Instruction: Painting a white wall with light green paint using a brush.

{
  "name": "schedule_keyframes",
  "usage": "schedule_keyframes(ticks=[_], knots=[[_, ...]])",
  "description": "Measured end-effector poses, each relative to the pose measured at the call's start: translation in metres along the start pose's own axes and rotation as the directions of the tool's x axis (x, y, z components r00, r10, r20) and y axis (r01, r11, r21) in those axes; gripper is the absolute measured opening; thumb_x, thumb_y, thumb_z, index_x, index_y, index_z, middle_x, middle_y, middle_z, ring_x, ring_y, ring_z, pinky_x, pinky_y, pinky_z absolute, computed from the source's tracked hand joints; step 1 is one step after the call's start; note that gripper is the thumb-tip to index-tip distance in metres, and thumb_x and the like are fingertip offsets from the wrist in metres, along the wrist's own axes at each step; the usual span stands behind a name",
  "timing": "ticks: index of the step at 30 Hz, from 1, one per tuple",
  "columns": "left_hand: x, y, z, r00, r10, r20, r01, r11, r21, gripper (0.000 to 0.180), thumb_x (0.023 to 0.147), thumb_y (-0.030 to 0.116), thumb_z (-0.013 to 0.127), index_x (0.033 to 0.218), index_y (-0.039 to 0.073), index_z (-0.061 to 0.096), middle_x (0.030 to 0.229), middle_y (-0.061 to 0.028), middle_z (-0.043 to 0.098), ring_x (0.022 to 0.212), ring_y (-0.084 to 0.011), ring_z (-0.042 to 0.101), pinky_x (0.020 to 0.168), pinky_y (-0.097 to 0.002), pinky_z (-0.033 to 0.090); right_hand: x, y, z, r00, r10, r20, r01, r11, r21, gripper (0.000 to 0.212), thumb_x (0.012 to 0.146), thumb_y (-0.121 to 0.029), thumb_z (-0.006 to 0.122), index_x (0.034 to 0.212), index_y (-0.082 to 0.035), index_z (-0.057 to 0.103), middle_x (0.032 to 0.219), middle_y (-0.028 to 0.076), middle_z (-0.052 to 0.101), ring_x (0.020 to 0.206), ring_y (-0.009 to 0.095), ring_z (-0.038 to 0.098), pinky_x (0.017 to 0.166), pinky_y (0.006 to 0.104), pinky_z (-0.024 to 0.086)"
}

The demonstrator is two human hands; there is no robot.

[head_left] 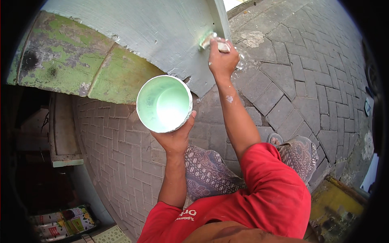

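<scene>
In my left hand (175, 139) is a round paint tub (146, 109), pale green inside, with bright whitish paint in it; its mouth faces up toward me. My fingers wrap its lower side, partly hidden behind it. My right hand (224, 58) grips a paintbrush (207, 40), its bristles against the grey-painted wall (170, 28) close to the wall's right edge. A light green patch shows on the wall around the bristles. Specks of white paint mark my right hand and forearm.
Left of the tub runs a ledge of worn green tiles (69, 52). Paving blocks (283, 81) cover the ground. At lower left are a wooden frame (65, 129) and printed packages (65, 222); a stained yellow block (334, 206) stands at lower right.
</scene>
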State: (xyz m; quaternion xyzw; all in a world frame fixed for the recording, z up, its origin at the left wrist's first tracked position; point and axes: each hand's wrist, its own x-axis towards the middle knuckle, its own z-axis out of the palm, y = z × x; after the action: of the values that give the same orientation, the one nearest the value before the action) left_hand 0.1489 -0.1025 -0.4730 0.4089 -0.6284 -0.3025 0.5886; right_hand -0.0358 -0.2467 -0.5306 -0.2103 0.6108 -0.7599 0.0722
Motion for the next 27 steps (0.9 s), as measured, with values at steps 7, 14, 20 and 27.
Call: schedule_keyframes(ticks=[7, 14, 20, 27], knots=[[0.001, 0.002, 0.006, 1.000, 0.009, 0.011, -0.010, 1.000, 0.004, 0.068, 0.069, -0.002, 0.093, 0.128, -0.004, 0.060, 0.115, -0.0121, 0.070, 0.104, -0.0216, 0.069, 0.094, -0.0361, 0.056, 0.059, -0.125, 0.010, 0.981, -0.095, 0.167, -0.051, 0.711, 0.701, 0.016, 0.098, -0.008, 0.072, 0.105, 0.006, 0.072, 0.088, 0.010, 0.075, 0.071, 0.016, 0.073, 0.065, 0.0247, 0.062], [0.001, 0.005, 0.007, 1.000, 0.016, -0.019, -0.016, 1.000, 0.002, 0.065, 0.069, -0.002, 0.093, 0.126, -0.004, 0.061, 0.114, -0.0115, 0.070, 0.101, -0.0205, 0.068, 0.092, -0.0349, 0.055, -0.029, 0.072, -0.008, 0.877, 0.399, 0.268, -0.458, 0.527, 0.716, 0.028, 0.094, -0.007, 0.076, 0.116, 0.009, 0.067, 0.099, 0.017, 0.075, 0.077, 0.023, 0.076, 0.066, 0.0289, 0.065], [-0.002, 0.008, 0.012, 1.000, 0.002, 0.000, -0.002, 0.999, -0.039, 0.064, 0.070, -0.002, 0.092, 0.125, -0.004, 0.061, 0.114, -0.0113, 0.069, 0.101, -0.0201, 0.067, 0.091, -0.0342, 0.055, -0.069, 0.199, -0.062, 0.875, 0.483, -0.028, -0.483, 0.875, -0.009, 0.023, 0.090, -0.017, 0.077, 0.105, 0.000, 0.076, 0.094, 0.018, 0.077, 0.079, 0.031, 0.076, 0.072, 0.0394, 0.060], [-0.007, 0.010, 0.003, 0.999, 0.010, -0.036, -0.010, 1.000, -0.013, 0.066, 0.070, -0.001, 0.092, 0.127, -0.004, 0.060, 0.116, -0.0120, 0.069, 0.103, -0.0210, 0.067, 0.093, -0.0361, 0.055, -0.056, -0.003, -0.005, 0.998, -0.017, 0.068, 0.011, 0.997, 0.082, 0.023, 0.087, -0.021, 0.077, 0.096, 0.001, 0.077, 0.075, 0.020, 0.073, 0.068, 0.034, 0.074, 0.067, 0.0417, 0.056]])
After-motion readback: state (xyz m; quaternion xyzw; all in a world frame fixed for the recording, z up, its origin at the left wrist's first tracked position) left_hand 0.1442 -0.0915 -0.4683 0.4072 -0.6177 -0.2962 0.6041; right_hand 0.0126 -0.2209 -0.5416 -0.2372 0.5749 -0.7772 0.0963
